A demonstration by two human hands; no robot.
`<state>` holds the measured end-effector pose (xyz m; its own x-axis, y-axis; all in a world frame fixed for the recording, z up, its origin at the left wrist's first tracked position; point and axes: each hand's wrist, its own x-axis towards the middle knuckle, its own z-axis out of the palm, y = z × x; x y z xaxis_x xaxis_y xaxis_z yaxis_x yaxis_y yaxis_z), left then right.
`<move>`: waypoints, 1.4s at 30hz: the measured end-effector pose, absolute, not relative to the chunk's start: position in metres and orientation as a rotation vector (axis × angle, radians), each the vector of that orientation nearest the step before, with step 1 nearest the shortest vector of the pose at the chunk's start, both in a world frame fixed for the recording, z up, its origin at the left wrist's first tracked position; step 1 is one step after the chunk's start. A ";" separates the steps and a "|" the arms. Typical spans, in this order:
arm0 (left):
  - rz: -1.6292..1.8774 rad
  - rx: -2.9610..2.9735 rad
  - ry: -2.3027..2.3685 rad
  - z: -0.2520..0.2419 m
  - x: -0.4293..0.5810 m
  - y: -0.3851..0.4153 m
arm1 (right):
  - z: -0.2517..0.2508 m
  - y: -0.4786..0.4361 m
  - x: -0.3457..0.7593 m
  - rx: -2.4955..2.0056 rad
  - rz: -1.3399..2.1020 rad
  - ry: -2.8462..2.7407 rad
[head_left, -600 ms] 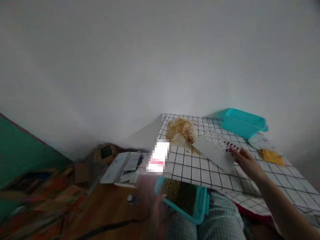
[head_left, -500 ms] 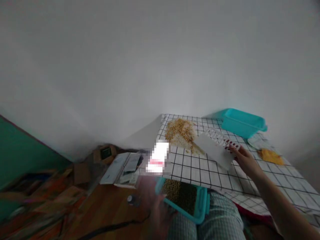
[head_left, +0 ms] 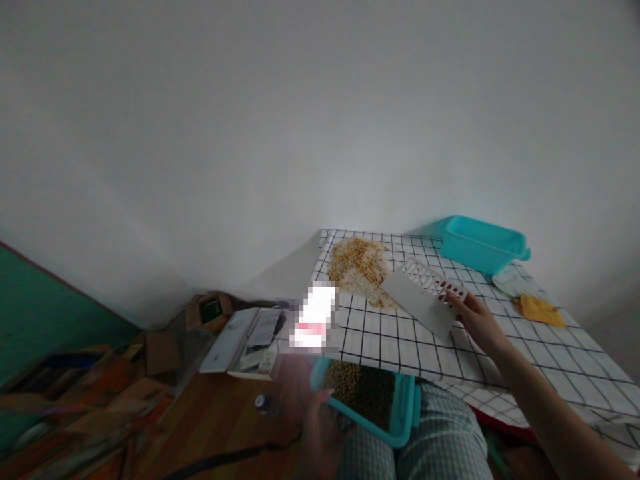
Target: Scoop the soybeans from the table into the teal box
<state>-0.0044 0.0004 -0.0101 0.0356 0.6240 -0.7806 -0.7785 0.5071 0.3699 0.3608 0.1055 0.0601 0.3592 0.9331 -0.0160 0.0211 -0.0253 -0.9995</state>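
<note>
Gripping white slotted board (head_left: 417, 300) by near end at 4 o'clock, right hand (head_left: 470, 313) left far end free beside grain pile (head_left: 357, 260). Blurry left hand (head_left: 316, 415) held teal tray (head_left: 403, 417), 5 o'clock, likely steadying it on lap (head_left: 443, 427).

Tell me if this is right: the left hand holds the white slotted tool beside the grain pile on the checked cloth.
Wrong hand: in the head view, the right hand holds the white slotted tool, while the left hand is at the filled turquoise tray. The tool is beside the grain pile on the checked cloth.
</note>
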 end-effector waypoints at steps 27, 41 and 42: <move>1.060 -0.171 1.105 -0.017 0.001 0.001 | 0.052 0.101 0.363 -1.431 0.934 -0.919; 1.050 -0.147 0.990 -0.041 -0.003 -0.003 | 0.056 0.091 0.359 -1.485 0.929 -0.964; 1.050 -0.136 0.980 -0.044 -0.003 -0.003 | 0.055 0.092 0.359 -1.483 0.925 -0.960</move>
<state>-0.0031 -0.0034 -0.0436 0.1354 0.6657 -0.7338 -0.7778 0.5302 0.3375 0.3591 0.0916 0.0553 0.3697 0.9279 -0.0480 0.0822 -0.0841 -0.9931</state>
